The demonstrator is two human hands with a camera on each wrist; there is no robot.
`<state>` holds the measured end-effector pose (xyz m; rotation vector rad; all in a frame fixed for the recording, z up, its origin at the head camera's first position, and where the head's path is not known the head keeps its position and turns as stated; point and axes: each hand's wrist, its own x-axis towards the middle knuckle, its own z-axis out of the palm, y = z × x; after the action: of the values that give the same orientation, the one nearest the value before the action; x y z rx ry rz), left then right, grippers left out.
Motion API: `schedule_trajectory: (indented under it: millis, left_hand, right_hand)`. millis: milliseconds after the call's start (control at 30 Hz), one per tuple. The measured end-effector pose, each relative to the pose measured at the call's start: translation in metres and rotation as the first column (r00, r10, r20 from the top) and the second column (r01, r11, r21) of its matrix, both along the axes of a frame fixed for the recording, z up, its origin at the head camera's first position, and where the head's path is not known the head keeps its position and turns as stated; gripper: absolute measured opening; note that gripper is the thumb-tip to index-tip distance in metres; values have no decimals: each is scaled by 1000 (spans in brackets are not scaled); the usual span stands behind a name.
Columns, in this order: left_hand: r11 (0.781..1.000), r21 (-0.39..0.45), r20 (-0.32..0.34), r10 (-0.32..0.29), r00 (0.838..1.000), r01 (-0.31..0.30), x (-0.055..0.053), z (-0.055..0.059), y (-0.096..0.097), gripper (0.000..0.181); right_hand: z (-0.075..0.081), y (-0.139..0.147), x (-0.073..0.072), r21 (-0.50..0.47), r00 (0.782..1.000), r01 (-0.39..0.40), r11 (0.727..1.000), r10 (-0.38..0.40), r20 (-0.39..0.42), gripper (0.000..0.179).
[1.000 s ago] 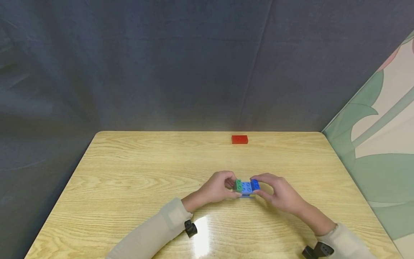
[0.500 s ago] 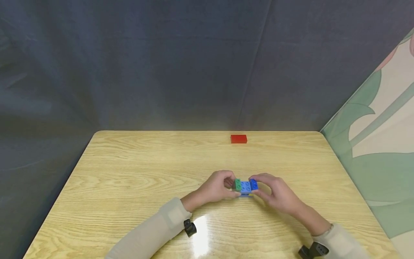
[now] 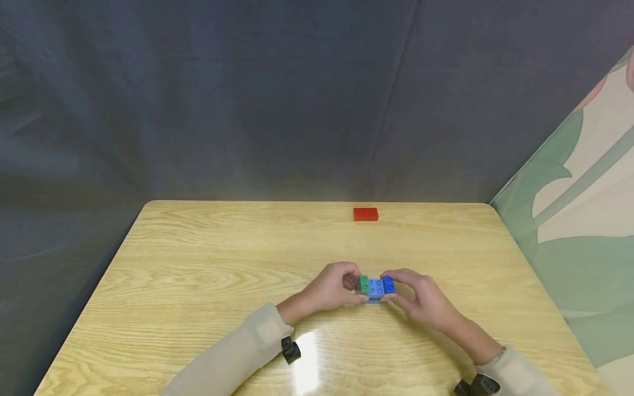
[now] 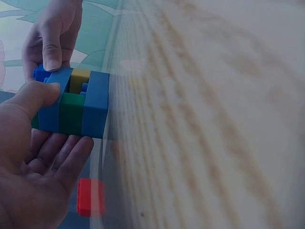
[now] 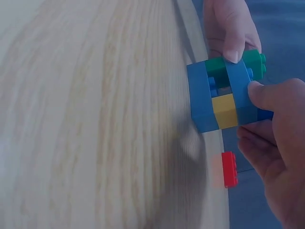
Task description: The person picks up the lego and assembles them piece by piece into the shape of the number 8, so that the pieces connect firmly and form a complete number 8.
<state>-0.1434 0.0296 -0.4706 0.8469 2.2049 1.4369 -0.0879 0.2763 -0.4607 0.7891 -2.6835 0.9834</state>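
A small stack of building bricks stands on the table between my hands. At its base lies a blue brick (image 4: 95,106); over that, a green brick (image 4: 71,113) and a yellow brick (image 5: 224,110) leave a gap between them. Another blue brick (image 3: 376,288) bridges these two. On top sit a second green brick (image 3: 364,284) at the left end and a darker blue brick (image 3: 389,285) at the right. My left hand (image 3: 333,287) grips the stack's left end, thumb against the upper blue brick. My right hand (image 3: 427,297) pinches the darker blue brick at the right end.
A red brick (image 3: 365,214) lies near the far edge of the wooden table (image 3: 223,242), beyond the stack. A dark curtain (image 3: 277,110) hangs behind and at the left; a patterned cloth (image 3: 589,275) hangs at the right.
My right forearm has drawn slightly to the left. Both hands keep their hold on the bricks, and the stack looks the same.
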Motion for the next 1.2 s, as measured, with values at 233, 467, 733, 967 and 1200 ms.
schedule_trajectory:
  millis: [233,467,733,967,1200]
  left_hand:
    - [1000,-8,-6,-9,1000,9,-2,-2,0,26]
    - [999,-33,-14,-22,1000,22,-3,0,1,27]
    - [996,-72,-29,-52,998,50,-4,3,-1,28]
    - [989,-109,-67,-110,992,102,-5,7,-4,30]
    - [961,-187,-32,-211,977,202,-21,28,-17,50]
  right_hand:
    - [-4,3,-2,-153,973,27,988,9,230,37]
    - [-7,7,-3,-223,934,81,971,4,357,37]
    - [-12,6,-3,-253,938,74,965,19,346,37]
    - [-11,6,-1,-242,941,65,968,21,337,37]
    - [-11,4,-1,-247,947,47,968,36,320,38]
